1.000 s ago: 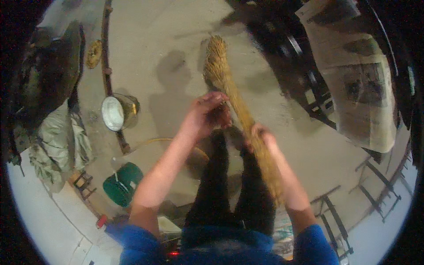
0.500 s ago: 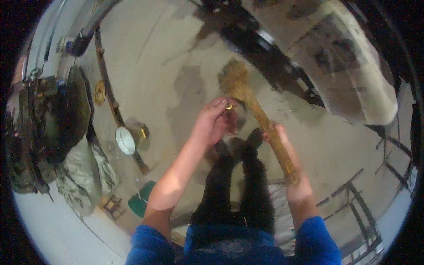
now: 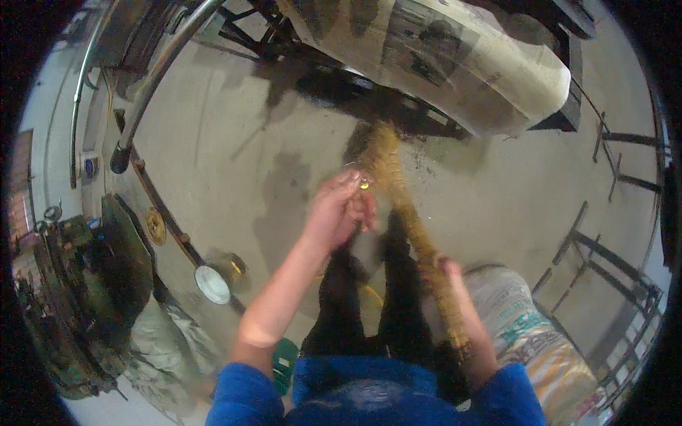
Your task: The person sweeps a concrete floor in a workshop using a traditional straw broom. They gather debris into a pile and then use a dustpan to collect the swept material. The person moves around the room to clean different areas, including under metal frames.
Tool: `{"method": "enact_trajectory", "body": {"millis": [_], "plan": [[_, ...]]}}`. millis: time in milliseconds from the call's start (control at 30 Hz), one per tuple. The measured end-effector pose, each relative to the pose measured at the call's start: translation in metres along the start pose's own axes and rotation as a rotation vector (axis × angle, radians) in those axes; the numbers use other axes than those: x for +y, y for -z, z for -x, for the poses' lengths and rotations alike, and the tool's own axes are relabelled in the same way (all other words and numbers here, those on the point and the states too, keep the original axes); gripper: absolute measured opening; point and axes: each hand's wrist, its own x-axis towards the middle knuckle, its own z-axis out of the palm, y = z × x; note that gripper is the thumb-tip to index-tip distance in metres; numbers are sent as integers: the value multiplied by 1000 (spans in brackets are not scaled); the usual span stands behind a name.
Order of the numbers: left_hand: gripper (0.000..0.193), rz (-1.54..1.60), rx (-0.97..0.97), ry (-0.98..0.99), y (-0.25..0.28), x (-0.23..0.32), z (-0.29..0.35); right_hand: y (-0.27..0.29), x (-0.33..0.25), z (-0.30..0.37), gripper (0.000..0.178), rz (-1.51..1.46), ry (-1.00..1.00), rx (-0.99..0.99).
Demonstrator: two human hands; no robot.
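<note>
My right hand (image 3: 445,270) is closed around the handle of a straw hand broom (image 3: 405,202). The broom slants up and away from my forearm, and its bristle end is over the floor in front of me. My left hand (image 3: 339,211) is raised beside the broom, thumb and fingers pinched together. A small shiny yellow thing (image 3: 365,184) shows at those fingertips, too small to name. Dark dirt (image 3: 426,165) is scattered on the floor beyond the bristles.
Ahead stands a dark-framed piece covered with printed sheeting (image 3: 455,64). A filled sack (image 3: 529,319) lies at right, near a dark metal rack (image 3: 604,263). On the left are a white bowl (image 3: 212,285), a dark machine (image 3: 85,298) and a curved metal pipe (image 3: 160,78).
The view has turned, so the covered piece sits more to the left and the sack shows more fully. The broom has moved slightly nearer my body. Both hands keep their grips.
</note>
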Motion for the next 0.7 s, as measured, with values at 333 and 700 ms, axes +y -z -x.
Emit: {"method": "enact_trajectory", "body": {"millis": [333,700], "plan": [[24,66,-128,79,0,8,3,-23,50,-66,9,-228,104,-203],[25,25,-189,72,-14,9,8,-9,62,-77,10,-118,133,-198]]}}
